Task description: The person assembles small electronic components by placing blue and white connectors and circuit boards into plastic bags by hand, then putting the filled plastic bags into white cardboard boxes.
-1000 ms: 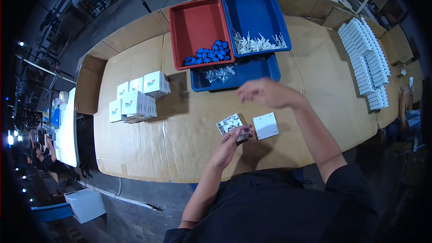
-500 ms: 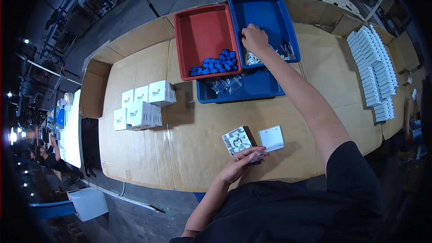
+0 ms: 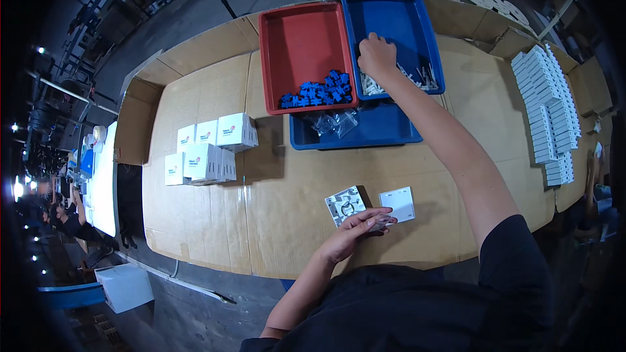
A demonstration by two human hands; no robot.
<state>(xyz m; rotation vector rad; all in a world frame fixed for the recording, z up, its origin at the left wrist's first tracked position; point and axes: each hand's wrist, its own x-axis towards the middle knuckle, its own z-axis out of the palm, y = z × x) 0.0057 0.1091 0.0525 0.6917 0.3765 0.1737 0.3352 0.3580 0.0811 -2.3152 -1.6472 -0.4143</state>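
My left hand (image 3: 352, 234) is closed on a small clear plastic bag (image 3: 383, 223) near the front of the table. Just beyond it lie a white-and-grey square unit (image 3: 343, 203) with a dark ring in its middle and a flat white square cover (image 3: 398, 203), side by side. My right hand (image 3: 377, 57) reaches into the upper blue tray (image 3: 427, 32), above small white plastic parts (image 3: 370, 86). Its fingers are curled together, and whatever is between them is hidden.
Left of the blue tray, a red tray (image 3: 303, 39) holds blue plastic pieces (image 3: 319, 93). A lower blue tray (image 3: 385, 127) contains clear bags (image 3: 336, 122). White boxes (image 3: 208, 156) stand at the left; stacked white units (image 3: 544, 107) line the right. Cardboard walls (image 3: 195, 52) edge the table.
My right hand has shifted slightly within the blue tray, its fingers still curled. The whole view has moved a little. My left hand keeps the clear bag.
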